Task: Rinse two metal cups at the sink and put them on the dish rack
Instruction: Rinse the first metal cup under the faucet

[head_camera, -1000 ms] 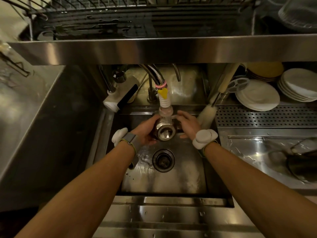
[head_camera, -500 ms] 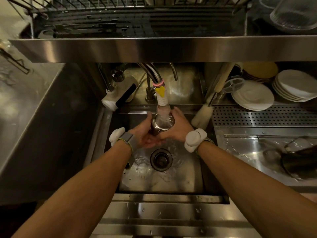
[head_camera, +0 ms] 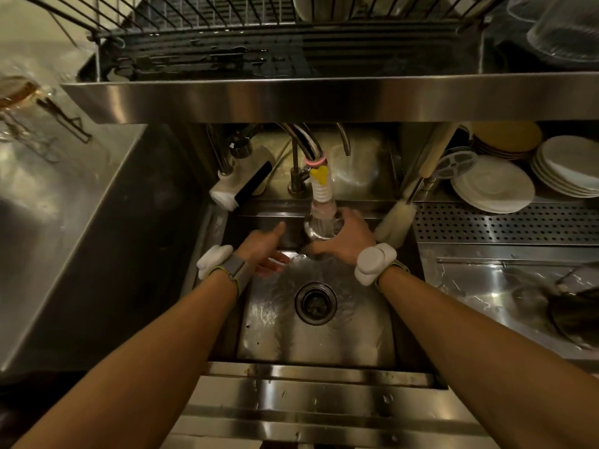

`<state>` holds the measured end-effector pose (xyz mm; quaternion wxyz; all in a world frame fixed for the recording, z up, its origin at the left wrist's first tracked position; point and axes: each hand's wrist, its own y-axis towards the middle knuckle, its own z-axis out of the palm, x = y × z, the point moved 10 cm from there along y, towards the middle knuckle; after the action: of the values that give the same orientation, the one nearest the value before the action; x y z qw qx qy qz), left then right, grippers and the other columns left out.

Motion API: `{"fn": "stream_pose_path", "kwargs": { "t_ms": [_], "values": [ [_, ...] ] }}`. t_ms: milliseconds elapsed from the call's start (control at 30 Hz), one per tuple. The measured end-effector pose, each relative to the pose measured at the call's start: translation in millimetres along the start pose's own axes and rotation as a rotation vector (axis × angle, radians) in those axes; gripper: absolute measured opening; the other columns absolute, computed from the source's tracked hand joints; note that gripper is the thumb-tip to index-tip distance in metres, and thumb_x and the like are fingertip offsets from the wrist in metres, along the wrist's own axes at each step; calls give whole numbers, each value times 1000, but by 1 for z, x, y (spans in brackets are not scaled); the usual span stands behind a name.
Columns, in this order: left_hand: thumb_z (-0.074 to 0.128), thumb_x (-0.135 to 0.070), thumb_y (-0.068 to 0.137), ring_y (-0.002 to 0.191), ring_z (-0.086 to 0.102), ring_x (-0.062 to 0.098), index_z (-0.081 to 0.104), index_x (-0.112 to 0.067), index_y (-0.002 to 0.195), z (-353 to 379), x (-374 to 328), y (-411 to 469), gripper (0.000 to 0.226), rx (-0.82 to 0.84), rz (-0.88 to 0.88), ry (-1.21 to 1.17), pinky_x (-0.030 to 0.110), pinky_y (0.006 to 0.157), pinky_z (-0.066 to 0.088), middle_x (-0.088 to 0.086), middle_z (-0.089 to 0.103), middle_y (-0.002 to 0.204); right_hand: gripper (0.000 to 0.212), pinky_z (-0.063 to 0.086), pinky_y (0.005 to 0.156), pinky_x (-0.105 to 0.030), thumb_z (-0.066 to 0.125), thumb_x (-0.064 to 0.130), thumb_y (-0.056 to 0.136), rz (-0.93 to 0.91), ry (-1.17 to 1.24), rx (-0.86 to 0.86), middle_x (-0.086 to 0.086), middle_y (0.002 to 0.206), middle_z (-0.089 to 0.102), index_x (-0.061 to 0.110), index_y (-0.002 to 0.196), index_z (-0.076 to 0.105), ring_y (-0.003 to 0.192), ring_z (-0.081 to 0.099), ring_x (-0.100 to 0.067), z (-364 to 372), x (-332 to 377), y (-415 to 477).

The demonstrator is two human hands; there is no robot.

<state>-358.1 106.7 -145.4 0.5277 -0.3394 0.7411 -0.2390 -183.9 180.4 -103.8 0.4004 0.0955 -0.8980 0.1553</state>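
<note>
A metal cup [head_camera: 321, 227] is held mouth-up right under the ribbed white faucet nozzle [head_camera: 321, 197], and water runs into it. My right hand [head_camera: 343, 241] wraps around the cup from the right side. My left hand [head_camera: 264, 251] hovers to the left of the cup, fingers spread, touching nothing. Water spreads over the sink floor [head_camera: 275, 332] around the drain [head_camera: 315, 303]. The wire dish rack [head_camera: 227, 24] sits on the steel shelf above the sink. No other metal cup shows.
A white bottle brush [head_camera: 395, 218] leans at the sink's right rim. Stacks of white plates [head_camera: 492, 184] lie under the shelf at right. A dark pan [head_camera: 573, 315] rests on the right drainboard. A white water filter [head_camera: 238, 186] hangs at back left.
My left hand has let go of the cup and drawn away to the left with fingers apart. The cup stays under the running water in my right hand alone.
</note>
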Motion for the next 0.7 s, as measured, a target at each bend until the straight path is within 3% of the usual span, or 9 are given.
{"fn": "stream_pose_path", "kwargs": {
  "t_ms": [100,167,233,400,467,533,600,700],
  "values": [
    [38,-58,93,50,60,14,57,-12,116,-4,-2,-2,55,-11,14,7,22,60,42,5,67,78,56,57,76,-31,85,49,44,-31,-73,114,6,93,69,27,93,68,82,67,-13,9,8,-2],
    [40,-56,93,39,59,9,57,-14,113,-5,-5,-4,49,-14,36,28,22,59,41,4,67,76,60,57,77,-32,83,52,44,-8,-63,74,4,96,69,26,96,68,83,66,-13,1,3,-3],
    [42,-55,93,41,59,11,57,-16,107,-4,-7,-4,44,-17,53,43,21,58,40,4,67,75,74,57,78,-34,80,58,37,12,-32,-2,2,102,67,27,102,65,87,65,-16,-7,0,-1],
    [47,-48,93,56,57,17,58,-17,80,-12,-25,-9,36,-79,121,75,24,58,41,6,66,77,53,56,84,-37,88,35,50,-51,-10,150,3,97,70,20,96,68,88,66,-15,5,17,-11],
    [51,-45,92,61,61,21,66,-12,86,-16,-39,-11,37,-134,193,115,27,59,45,10,68,79,50,53,83,-32,88,28,57,-10,29,113,3,97,66,17,100,65,90,62,-16,-4,8,-10],
    [56,-41,89,84,68,29,71,-9,101,-27,-57,-16,37,-255,266,161,35,75,52,16,71,92,60,52,81,-29,88,38,51,5,38,55,1,100,66,18,101,63,94,63,-17,-11,8,-6],
    [59,-36,87,106,63,30,68,-13,112,-38,-81,-23,35,-378,361,205,36,89,48,12,69,111,81,56,83,-33,84,53,39,-8,33,92,0,104,69,16,108,63,94,66,-18,-4,14,-2],
    [56,-27,88,116,56,30,57,-13,125,-55,-125,-37,39,-566,537,391,36,94,43,13,61,124,81,57,83,-36,87,48,40,-1,60,114,0,102,71,15,111,64,90,68,-17,-1,14,2]
  ]
}}
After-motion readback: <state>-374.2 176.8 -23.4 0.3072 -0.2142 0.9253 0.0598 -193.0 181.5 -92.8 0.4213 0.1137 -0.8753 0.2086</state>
